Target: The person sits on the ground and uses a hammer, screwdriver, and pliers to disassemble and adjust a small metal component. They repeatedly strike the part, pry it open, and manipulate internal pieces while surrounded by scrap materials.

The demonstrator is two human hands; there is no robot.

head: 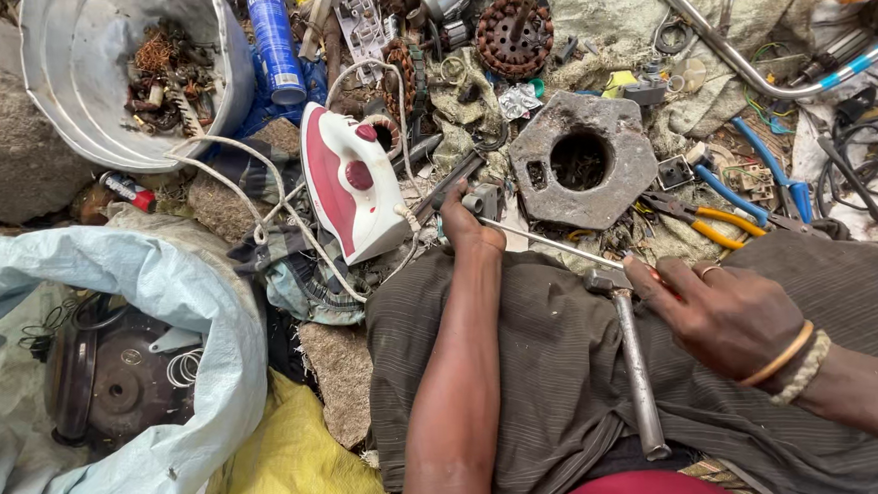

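My left hand (468, 227) is closed around a small grey metal part (484, 202) just past my knee. My right hand (725, 310), with bands on its wrist, grips the red handle of a long screwdriver (551, 242). The thin shaft runs left across my lap to the part in my left hand. A steel hammer (636, 367) lies loose on my dark striped garment, its head right beside my right hand's fingers. A white and red clothes iron (353, 181) stands on the ground just left of my left hand.
A grey hexagonal block with a round hole (583, 159) lies ahead. Orange-handled pliers (720, 224) and blue-handled pliers (771, 171) rest to its right. A metal basin of scraps (70, 86), a blue spray can (276, 45) and a pale sack holding a motor (106, 380) sit left.
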